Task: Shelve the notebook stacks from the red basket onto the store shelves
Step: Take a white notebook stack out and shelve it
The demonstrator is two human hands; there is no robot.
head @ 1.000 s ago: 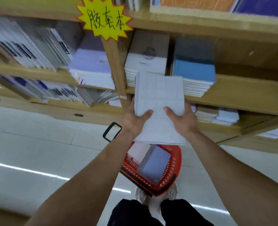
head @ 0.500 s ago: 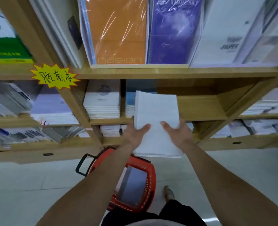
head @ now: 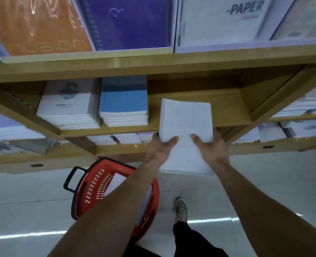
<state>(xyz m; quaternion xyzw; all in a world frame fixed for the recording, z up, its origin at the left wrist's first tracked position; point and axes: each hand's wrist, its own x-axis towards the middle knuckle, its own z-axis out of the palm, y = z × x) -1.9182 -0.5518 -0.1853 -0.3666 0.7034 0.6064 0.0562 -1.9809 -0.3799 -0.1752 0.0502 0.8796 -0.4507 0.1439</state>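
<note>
Holding thick white notebook stack | left grip, right grip clamped on its sides | red plastic basket at stack's 7 o'clock

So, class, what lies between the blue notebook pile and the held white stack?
Only bare shelf separates the blue pile and white stack, in the head view.

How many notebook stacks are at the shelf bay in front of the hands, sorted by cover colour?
White: 2, the shelved white stack and the held stack, gripped by the left hand and right hand
Blue: 1, the blue stack
Total: 3
</note>
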